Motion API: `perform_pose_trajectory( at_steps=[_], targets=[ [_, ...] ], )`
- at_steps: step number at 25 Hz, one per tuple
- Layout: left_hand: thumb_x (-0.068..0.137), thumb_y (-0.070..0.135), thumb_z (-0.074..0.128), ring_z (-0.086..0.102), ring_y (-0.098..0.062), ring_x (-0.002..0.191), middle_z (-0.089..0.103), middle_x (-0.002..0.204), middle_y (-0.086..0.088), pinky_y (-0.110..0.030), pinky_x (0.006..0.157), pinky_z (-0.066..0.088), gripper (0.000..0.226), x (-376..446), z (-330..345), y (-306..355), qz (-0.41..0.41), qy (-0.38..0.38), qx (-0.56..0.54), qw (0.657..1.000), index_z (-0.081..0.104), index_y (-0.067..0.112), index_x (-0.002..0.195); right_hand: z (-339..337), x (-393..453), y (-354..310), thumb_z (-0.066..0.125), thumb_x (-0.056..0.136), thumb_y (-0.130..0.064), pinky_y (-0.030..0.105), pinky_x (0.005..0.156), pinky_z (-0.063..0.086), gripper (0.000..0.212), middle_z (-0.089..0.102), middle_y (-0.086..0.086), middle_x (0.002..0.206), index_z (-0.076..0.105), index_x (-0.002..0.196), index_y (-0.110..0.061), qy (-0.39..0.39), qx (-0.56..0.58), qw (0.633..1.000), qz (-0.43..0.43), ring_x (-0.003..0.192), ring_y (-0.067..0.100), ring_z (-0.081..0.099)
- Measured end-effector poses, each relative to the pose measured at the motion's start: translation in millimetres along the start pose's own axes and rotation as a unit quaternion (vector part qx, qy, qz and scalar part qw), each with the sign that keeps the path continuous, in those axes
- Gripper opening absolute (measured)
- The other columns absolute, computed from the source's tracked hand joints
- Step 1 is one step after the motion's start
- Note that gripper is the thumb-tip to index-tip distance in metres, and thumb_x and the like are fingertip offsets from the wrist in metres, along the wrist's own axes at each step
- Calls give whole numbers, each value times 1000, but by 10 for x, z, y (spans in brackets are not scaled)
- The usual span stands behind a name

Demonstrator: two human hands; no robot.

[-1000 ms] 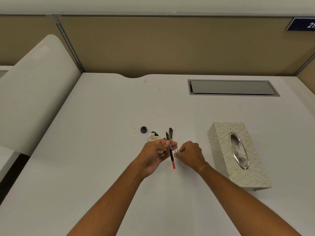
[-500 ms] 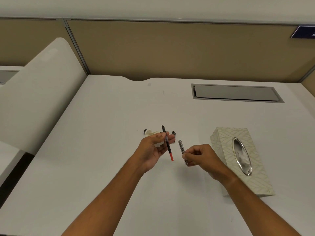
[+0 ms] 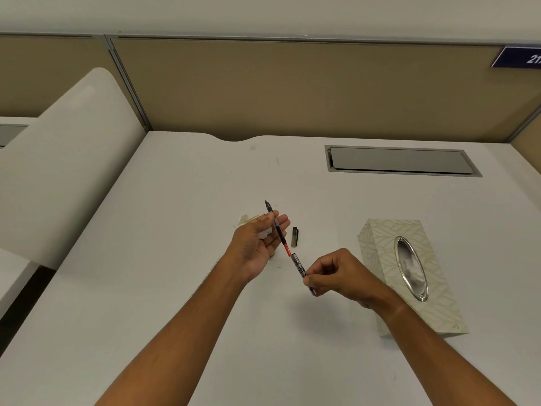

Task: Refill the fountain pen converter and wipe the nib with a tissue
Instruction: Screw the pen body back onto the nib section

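Currently nib section with red converter (image 3: 277, 227) is pinched in left hand (image 3: 257, 244); barrel (image 3: 299, 265) is pinched by right hand (image 3: 336, 275), mid-surface. Risk: misaligned joining, ink smeared on fingers.

Your two forearms enter from the near edge, bare to the bottom of the view, with no sleeve showing. Your left hand (image 3: 257, 244) and right hand (image 3: 339, 273) are gloveless, wearing no ring or watch.

Blue sign (image 3: 521, 56) cut by right edge; tissue (image 3: 248, 219) mostly behind left hand (image 3: 257, 244).
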State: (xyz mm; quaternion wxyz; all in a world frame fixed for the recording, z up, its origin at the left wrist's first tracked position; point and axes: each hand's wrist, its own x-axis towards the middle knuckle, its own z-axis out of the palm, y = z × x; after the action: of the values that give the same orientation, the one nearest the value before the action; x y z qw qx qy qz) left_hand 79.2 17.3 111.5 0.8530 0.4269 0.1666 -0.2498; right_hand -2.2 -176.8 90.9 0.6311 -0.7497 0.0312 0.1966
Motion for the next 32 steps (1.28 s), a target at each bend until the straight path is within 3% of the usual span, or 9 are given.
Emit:
perform_pose_trajectory(
  at_steps=[6,12,21,25,29,32],
  targets=[
    [92,11,59,71,-23,103,74,109,-13,-34,95,50,12,9,4,-6,8,7,-14,1000,69,9,99,0,-23,13,79,78,-5,27,66,58,3,75,12,71,80,78,-8,3,-7,1000,4,66,20,71],
    [91,9,61,72,-24,100,74,109,-16,-31,82,54,12,-32,17,-130,2,-4,4,1000,66,5,101,38,14,-35,77,79,-6,27,64,57,7,73,11,67,79,74,-11,23,15,1000,-13,63,18,70],
    [92,10,62,70,-23,104,73,110,-16,-32,86,54,8,-84,29,-310,-3,-19,33,999,69,7,94,67,89,-66,71,83,-5,29,63,57,13,71,8,65,78,73,-10,70,25,997,-23,62,18,68],
    [91,9,63,70,-23,104,73,110,-16,-30,82,55,8,-82,24,-344,2,-8,37,999,70,7,91,140,76,-35,70,84,-5,29,64,57,11,72,7,72,77,84,-13,79,71,994,-6,67,19,69],
    [91,8,62,69,-25,106,72,109,-17,-36,92,54,8,-65,34,-393,2,3,35,999,70,5,90,211,101,-55,78,82,-14,28,63,57,9,74,7,75,74,90,-14,96,83,992,2,68,18,71],
    [91,9,62,70,-24,104,74,106,-15,-34,88,55,10,-72,49,-424,-3,-5,43,999,71,5,90,180,109,-90,66,93,-13,30,67,57,8,75,9,79,73,89,-9,59,87,994,25,71,20,71]
  ],
)
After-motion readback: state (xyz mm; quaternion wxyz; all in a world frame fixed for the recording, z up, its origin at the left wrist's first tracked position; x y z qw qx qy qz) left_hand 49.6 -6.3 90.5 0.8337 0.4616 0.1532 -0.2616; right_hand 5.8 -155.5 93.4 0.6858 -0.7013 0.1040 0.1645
